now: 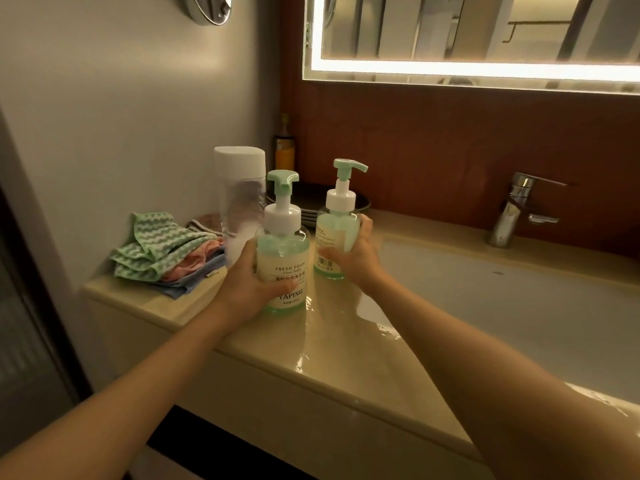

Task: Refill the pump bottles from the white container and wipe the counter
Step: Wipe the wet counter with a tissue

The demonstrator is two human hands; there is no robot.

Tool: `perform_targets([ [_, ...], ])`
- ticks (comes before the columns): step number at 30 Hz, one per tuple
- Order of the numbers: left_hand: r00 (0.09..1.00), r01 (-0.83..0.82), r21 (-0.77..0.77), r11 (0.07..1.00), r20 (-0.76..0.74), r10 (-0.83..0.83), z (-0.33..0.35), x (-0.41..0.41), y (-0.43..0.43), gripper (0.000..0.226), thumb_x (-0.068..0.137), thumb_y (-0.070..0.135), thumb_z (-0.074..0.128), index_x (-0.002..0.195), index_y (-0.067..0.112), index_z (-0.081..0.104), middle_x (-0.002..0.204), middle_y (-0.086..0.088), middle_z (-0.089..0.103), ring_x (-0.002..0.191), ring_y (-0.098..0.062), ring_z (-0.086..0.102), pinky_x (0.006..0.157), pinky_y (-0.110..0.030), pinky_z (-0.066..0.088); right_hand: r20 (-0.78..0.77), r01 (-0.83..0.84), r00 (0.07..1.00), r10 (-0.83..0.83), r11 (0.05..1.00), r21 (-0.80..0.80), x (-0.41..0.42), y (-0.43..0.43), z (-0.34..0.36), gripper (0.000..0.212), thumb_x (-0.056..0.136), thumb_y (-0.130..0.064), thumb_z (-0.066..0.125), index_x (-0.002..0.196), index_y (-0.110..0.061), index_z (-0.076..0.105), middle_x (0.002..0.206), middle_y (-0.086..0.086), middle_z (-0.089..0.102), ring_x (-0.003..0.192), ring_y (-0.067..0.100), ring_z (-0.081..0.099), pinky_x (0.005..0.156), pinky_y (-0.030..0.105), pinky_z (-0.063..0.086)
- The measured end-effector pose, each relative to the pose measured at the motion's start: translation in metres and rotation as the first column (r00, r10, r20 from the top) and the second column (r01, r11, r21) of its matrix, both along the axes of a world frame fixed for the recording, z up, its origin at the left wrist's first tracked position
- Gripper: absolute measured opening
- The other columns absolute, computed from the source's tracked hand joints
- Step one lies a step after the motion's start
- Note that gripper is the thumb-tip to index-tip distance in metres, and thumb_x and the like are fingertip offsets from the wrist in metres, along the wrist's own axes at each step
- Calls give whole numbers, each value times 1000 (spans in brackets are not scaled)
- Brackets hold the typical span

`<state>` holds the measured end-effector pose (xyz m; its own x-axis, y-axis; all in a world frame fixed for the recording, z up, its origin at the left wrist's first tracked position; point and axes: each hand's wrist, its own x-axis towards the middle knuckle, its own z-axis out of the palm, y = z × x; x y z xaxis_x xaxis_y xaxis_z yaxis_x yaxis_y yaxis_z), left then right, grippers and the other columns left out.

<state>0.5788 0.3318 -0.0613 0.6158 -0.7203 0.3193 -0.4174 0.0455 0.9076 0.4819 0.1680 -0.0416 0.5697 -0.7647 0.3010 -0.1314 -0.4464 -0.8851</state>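
Left hand [242,289]: fingers curled round the lower body of the near pump bottle [284,244], centre of frame.
Right hand [356,258]: fingers wrapped round the far pump bottle [332,226], just right of centre.
Bottle position: both upright, on or barely above the counter [329,348]; contact cannot be told.
White container [239,174]: upright, capped, just behind the left hand, left of centre.
Risk 1: the counter looks glossy, perhaps wet; a bottle base could slide when set down.
Risk 2: the bottle walls are smooth clear plastic; a loose grasp could slip while a pump is twisted off.
Risk 3: the container is tall and narrow; a knock from the left wrist could topple it onto the cloths [166,251].
Risk 4: the far bottle stands near the basin [519,306] edge and could tip in.
Materials: bottles round-shouldered, pale green liquid, white collars, mint pump heads; container frosted cylinder with a white cap; cloths folded, wavy-ribbed weave; counter polished beige stone.
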Motion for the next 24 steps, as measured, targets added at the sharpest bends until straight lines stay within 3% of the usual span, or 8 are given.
perform_targets([
  [6,1000,-7,-5,1000,4,7,-2,4,-6,76,66,17,80,130,26,38,109,11,59,99,-6,57,81,-29,51,-140,80,984,-108,978,-194,13,-3,-4,74,87,-7,59,146,-15,14,141,12,40,125,30,44,101,46,42],
  [8,1000,-10,1,1000,-2,10,-3,3,-7,75,66,19,80,128,29,39,113,9,58,102,-8,57,85,-31,51,-141,130,978,-155,976,-173,1,-3,-4,73,89,-14,58,146,-16,13,140,12,42,125,28,45,101,41,41],
  [11,999,-32,22,999,9,32,-2,-2,-9,74,66,21,80,126,33,37,115,11,55,106,-10,54,87,-30,48,-115,140,980,-159,977,-158,-37,-3,0,69,87,-18,62,144,-15,22,132,11,48,117,24,50,98,39,44],
  [14,995,-88,69,994,52,84,1,-8,-12,79,70,21,78,135,23,33,128,2,52,112,-15,50,92,-32,45,-140,110,980,-144,968,-228,-96,-6,5,55,87,-20,61,136,-13,35,117,9,53,98,17,54,79,26,46],
  [17,973,-213,145,966,124,196,5,-18,-22,83,73,24,76,141,16,27,137,-7,47,123,-27,47,100,-40,40,-190,178,953,-235,945,-276,-162,-14,8,49,88,-20,61,131,-11,42,113,10,56,93,16,55,76,26,48],
  [21,906,-396,199,896,241,347,11,-38,-38,62,79,29,70,129,9,38,125,-16,54,110,-34,53,88,-43,43,-233,305,889,-395,889,-343,-246,-19,15,39,88,-20,61,123,-9,49,105,10,61,87,16,55,73,26,46],
  [24,858,-509,209,835,203,472,15,-41,-46,49,82,25,68,119,4,44,119,-22,54,106,-38,53,87,-47,43,-268,333,852,-450,860,-386,-297,-13,19,35,88,-20,60,120,-8,52,98,4,58,85,16,55,70,22,41],
])
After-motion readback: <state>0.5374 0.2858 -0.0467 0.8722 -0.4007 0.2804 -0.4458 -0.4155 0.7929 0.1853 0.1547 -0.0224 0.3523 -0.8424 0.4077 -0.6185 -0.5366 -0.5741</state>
